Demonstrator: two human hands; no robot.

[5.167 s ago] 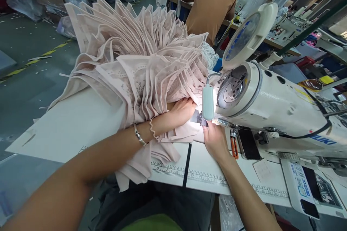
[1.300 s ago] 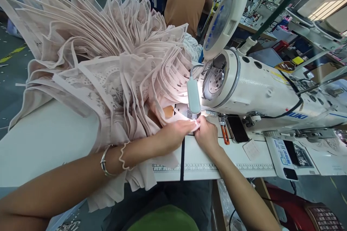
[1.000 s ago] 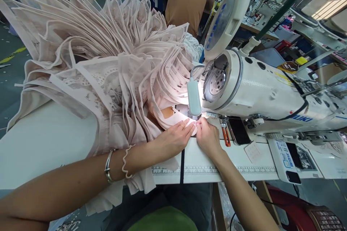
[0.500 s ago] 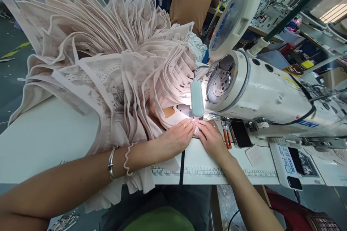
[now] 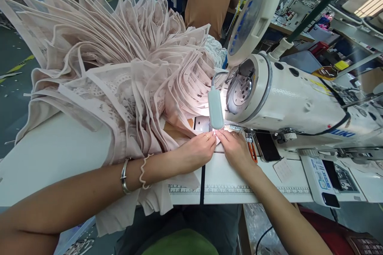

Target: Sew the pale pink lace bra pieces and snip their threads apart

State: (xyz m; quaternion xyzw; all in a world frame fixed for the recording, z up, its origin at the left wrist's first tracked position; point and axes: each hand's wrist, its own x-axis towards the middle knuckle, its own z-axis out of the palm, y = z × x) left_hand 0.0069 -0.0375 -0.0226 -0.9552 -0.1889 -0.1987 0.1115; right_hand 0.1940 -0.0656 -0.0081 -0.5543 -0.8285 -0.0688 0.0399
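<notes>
My left hand [image 5: 200,147] and my right hand [image 5: 235,147] meet just in front of the sewing machine [image 5: 299,95], beneath its small pale-green lamp [image 5: 216,108]. Between their pinched fingertips is a small edge of pale pink fabric [image 5: 218,138], lit brightly. Most of it is covered by the fingers, and the needle is hidden behind the lamp. A big heap of joined pale pink garment pieces with lace [image 5: 119,79] spreads over the table to the left, partly under my left forearm.
Orange-handled snips [image 5: 251,149] and a dark phone [image 5: 267,146] lie right of my right hand. A paper slip [image 5: 283,170] and a control box [image 5: 320,179] are farther right. A printed ruler [image 5: 239,189] runs along the table's front edge. A person in brown [image 5: 211,0] sits beyond.
The fabric left of my fingers has shifted, baring more of the machine's metal plate and a brown patch. Both hands stay together near the needle area. The view has moved slightly.
</notes>
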